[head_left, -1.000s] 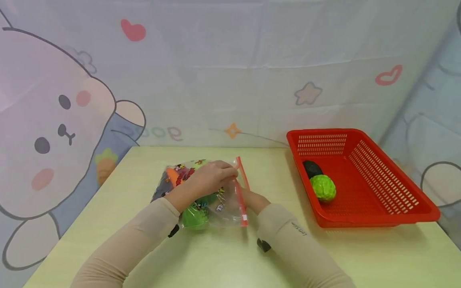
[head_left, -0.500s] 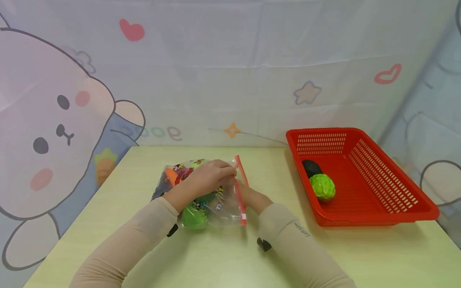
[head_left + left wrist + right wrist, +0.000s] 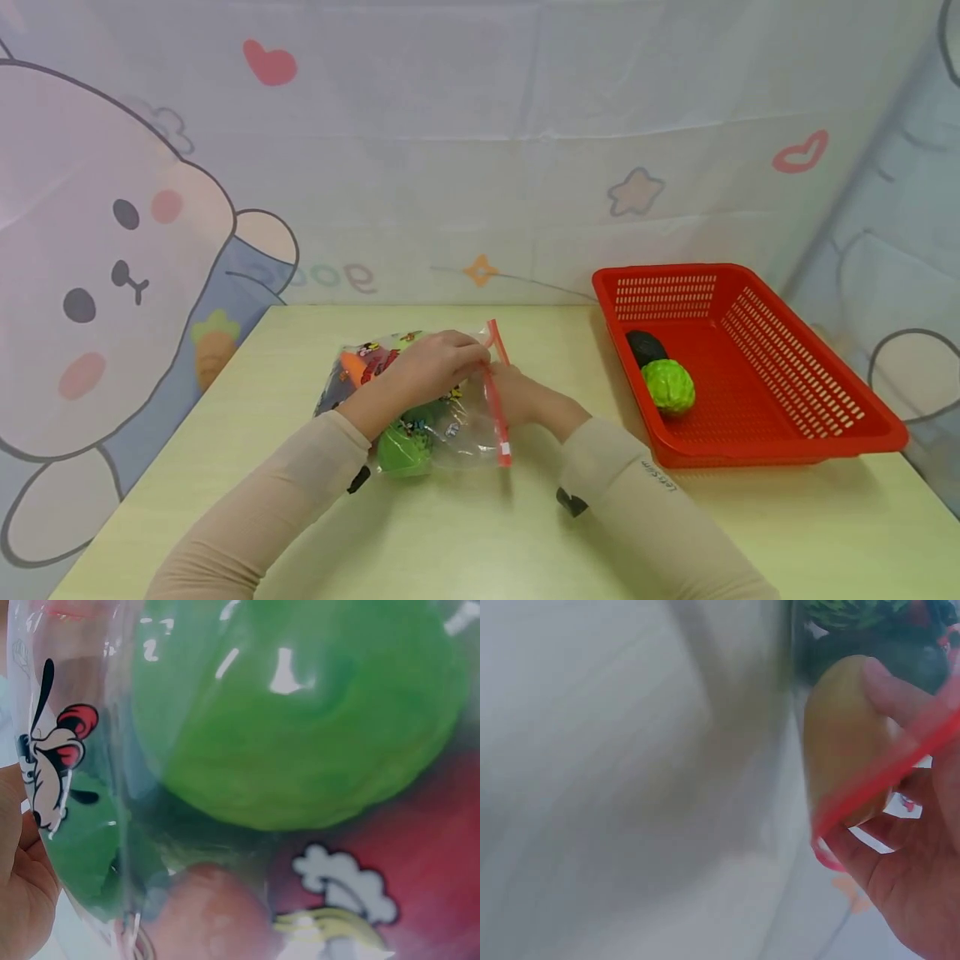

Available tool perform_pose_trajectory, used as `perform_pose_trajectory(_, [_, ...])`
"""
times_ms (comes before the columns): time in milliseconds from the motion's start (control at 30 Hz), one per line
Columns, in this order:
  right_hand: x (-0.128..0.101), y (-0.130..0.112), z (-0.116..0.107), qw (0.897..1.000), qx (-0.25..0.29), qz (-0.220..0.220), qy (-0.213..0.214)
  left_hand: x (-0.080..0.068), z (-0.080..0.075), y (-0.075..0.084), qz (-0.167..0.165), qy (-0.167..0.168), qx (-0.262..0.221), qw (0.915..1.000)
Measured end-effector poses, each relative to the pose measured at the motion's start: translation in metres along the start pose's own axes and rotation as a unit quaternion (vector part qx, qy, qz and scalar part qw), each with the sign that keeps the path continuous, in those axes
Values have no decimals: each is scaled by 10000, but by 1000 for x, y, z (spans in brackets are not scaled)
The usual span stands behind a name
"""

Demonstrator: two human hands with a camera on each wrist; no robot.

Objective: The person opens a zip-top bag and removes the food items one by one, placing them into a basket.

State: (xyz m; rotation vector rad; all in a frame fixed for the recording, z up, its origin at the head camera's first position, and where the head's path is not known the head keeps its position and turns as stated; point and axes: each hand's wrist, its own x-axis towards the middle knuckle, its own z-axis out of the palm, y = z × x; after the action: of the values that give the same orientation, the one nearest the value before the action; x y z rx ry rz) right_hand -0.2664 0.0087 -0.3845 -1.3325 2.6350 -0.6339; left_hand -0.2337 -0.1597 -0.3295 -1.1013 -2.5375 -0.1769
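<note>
A clear zip bag (image 3: 453, 433) printed with cartoons lies on the pale green table (image 3: 465, 533), its red zip strip (image 3: 497, 408) on the right side. It holds a green toy (image 3: 405, 454), an orange piece (image 3: 351, 364) and dark pieces. My left hand (image 3: 468, 358) lies over the bag and pinches the far end of the strip. My right hand (image 3: 510, 390) grips the strip just beside it. In the right wrist view, fingers (image 3: 896, 694) curl round the red strip (image 3: 885, 780) over a yellowish item (image 3: 840, 735). The left wrist view is filled by the green toy (image 3: 300, 727) behind plastic.
A red slotted basket (image 3: 750, 454) stands at the right of the table. Inside it are a green cabbage-like ball (image 3: 669, 386) and a dark object (image 3: 645, 346). A printed cloth backdrop (image 3: 480, 150) hangs behind the table's far edge.
My right hand has slid along the zip strip toward its far end, now close to the left hand's fingers. The left hand and the bag have barely moved.
</note>
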Motion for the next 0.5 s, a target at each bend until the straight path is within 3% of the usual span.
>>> perform_pose_trajectory(267, [-12,-6,-17,9943,-509,800,-492,0,1,0,24,-28,39,10000])
perform_pose_trajectory(500, [-23,-10,-27,9910,-619,1063,-528,-1,2,0,7,-5,-9,10000])
